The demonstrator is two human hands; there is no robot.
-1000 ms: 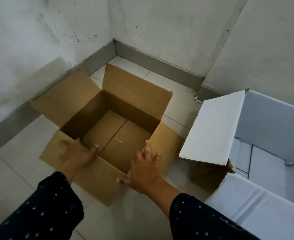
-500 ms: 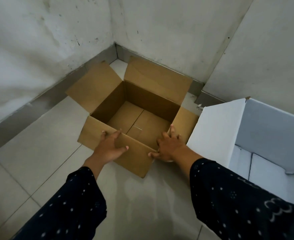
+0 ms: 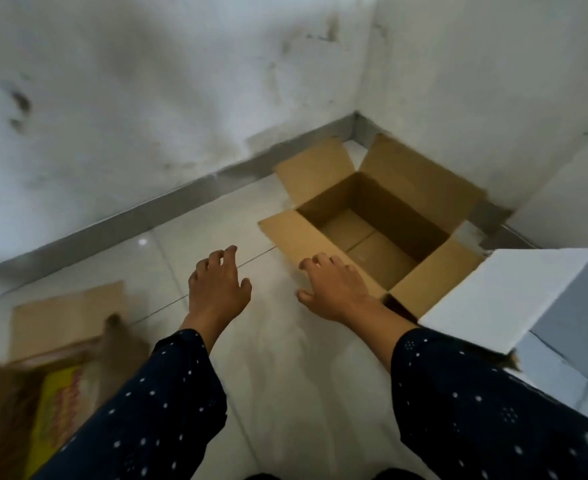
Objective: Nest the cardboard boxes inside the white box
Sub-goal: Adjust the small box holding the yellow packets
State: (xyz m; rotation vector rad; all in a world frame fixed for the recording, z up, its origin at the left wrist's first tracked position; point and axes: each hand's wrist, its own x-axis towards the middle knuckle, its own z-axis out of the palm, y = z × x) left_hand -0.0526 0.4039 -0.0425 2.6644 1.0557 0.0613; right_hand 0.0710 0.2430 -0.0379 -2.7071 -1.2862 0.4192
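Observation:
A brown cardboard box (image 3: 375, 216) stands open on the tiled floor in the room's corner, its four flaps spread outward and its inside empty. The white box (image 3: 514, 299) is at the right edge, one white flap overlapping the brown box's near-right flap. My right hand (image 3: 334, 289) hovers with spread fingers over the brown box's near flap, holding nothing. My left hand (image 3: 218, 285) is over bare floor to the left of the box, fingers apart and empty. A second cardboard box (image 3: 60, 323) with a yellow printed panel lies blurred at the lower left.
Stained white walls with a grey skirting (image 3: 168, 206) close in the corner behind the brown box. Pale floor tiles (image 3: 285, 375) stretch between my arms and the boxes.
Both hands have let go of the brown box's near flap. The view has swung left, so the brown box now sits further right and a second cardboard box appears at the lower left.

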